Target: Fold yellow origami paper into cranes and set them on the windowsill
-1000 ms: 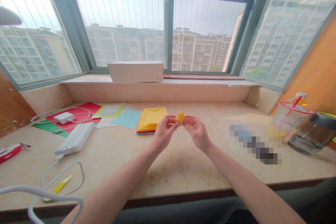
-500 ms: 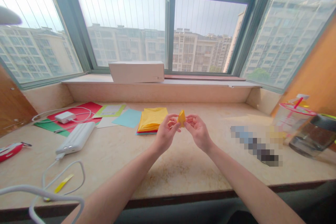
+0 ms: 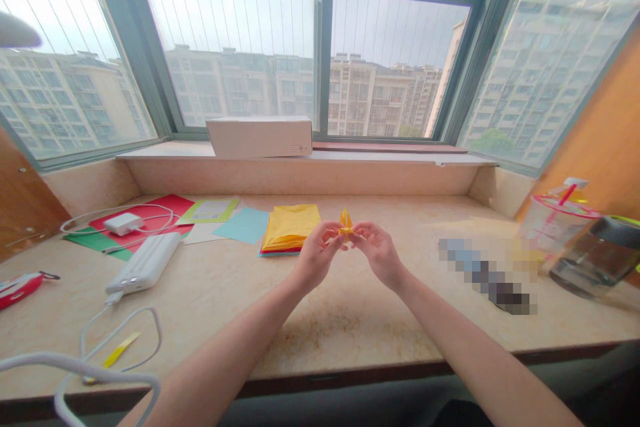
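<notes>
Between my two hands, a small folded piece of yellow paper [image 3: 346, 219] is held up above the tabletop. My left hand [image 3: 320, 247] pinches its left lower side with thumb and fingers. On the opposite side my right hand [image 3: 374, 248] grips it in the same way. A pointed tip of the paper rises above the thumbs, and its lower part spreads sideways between them. Just left of my left hand lies a stack of yellow paper sheets [image 3: 291, 225], with red and blue sheets under it.
Left: light blue paper [image 3: 244, 224], red paper [image 3: 170, 203], a white charger [image 3: 124, 223], a power bank [image 3: 145, 263] with cables, a red utility knife [image 3: 21, 288]. Right: a blurred-out object [image 3: 485, 277], a plastic cup [image 3: 555, 220], a dark-lidded jar [image 3: 595, 260]. A white box [image 3: 260, 137] sits on the sill.
The yellow paper has changed shape: its lower part now opens out sideways between my thumbs, where it was a narrow upright diamond. Both hands stay in nearly the same place.
</notes>
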Demonstrator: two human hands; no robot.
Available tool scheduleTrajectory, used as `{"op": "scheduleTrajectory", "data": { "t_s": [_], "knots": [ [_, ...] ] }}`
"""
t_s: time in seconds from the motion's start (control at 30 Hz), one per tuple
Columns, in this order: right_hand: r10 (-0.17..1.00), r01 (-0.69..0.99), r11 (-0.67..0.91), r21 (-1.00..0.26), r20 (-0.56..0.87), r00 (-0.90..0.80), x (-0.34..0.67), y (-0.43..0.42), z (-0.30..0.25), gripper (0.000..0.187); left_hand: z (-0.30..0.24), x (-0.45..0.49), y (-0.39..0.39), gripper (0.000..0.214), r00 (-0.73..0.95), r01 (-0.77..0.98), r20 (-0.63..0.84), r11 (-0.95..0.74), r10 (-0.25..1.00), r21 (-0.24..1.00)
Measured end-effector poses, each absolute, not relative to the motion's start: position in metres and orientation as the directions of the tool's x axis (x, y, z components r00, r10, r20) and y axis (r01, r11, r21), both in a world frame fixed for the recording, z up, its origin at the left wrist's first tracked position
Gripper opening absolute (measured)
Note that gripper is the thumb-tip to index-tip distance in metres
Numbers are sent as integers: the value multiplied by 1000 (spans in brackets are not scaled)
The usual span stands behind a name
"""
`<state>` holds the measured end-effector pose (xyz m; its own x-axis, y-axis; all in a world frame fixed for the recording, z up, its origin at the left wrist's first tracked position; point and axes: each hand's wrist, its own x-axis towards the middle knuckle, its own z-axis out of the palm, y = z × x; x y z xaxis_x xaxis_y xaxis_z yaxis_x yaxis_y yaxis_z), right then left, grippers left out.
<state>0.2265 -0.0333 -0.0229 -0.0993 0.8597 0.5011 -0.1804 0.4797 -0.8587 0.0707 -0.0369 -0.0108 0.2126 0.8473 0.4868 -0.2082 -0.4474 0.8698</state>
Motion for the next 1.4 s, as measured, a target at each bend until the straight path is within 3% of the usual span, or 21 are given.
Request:
{"op": "scheduleTrajectory", "data": {
  "t_s": [0.17, 0.43, 0.57, 0.7, 0.9, 1.4],
  "knots": [
    [852, -287, 463, -838, 510, -115, 228, -35, -20, 6, 1, 68, -46, 20, 205, -196, 529, -495, 823, 846],
    [835, -173, 520, -836, 540, -100, 231, -37, -20, 14, 0, 69, -44, 19, 182, -179, 480, -451, 858, 874],
    [847, -222, 501, -837, 527, -75, 226, -37, -18, 16, -6, 69, -38, 19, 162, -227, 461, -422, 873, 878],
    [860, -273, 483, -832, 509, -28, 224, -36, -18, 35, -9, 68, -35, 27, 143, -271, 445, -397, 884, 877],
    [842, -174, 533, -828, 539, 13, 225, -34, -20, 27, -10, 69, -36, 48, 240, -282, 395, -326, 887, 902],
    [861, -110, 493, -863, 502, -82, 228, -30, -27, 39, -8, 70, -36, 22, 138, -208, 388, -356, 911, 911]
  ]
}}
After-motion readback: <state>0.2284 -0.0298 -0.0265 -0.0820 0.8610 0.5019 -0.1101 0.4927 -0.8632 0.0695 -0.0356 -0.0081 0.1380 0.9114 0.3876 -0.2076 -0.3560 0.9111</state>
